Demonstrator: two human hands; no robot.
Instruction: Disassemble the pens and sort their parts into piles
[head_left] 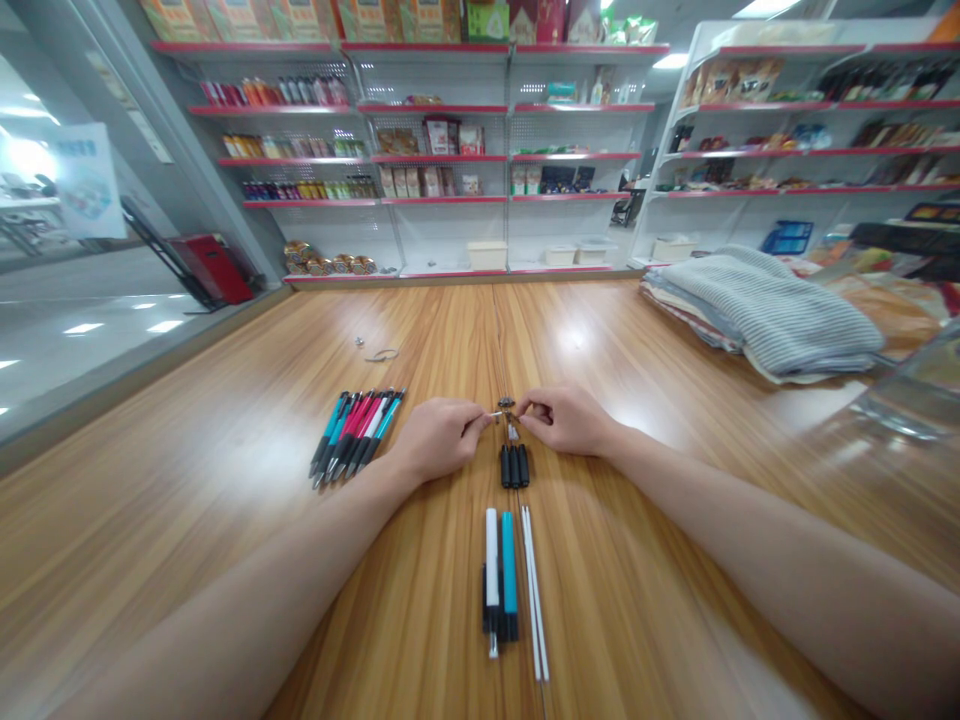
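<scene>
My left hand (442, 437) is closed in a pinch, a small silvery pen part (496, 414) sticking out from its fingertips. Opposite it, my right hand (564, 420) has its fingers curled together at a small cluster of parts; whatever they grip is too small to make out. Just beyond the fingertips lies a little pile of dark metal bits (506, 402), and small pale tips (513, 433) lie nearer. Black rubber grips (514, 467) rest side by side below them. Closer to me are a white pen barrel (491, 555), a blue pen barrel (509, 560) and thin white refills (533, 590).
A row of assembled pens (356, 437) in several colours lies left of my left hand. Farther back is a thin looped strip (382, 355). Folded striped cloth (780, 310) and a clear container (915, 395) occupy the right side. Stocked shelves (442, 200) stand behind the table.
</scene>
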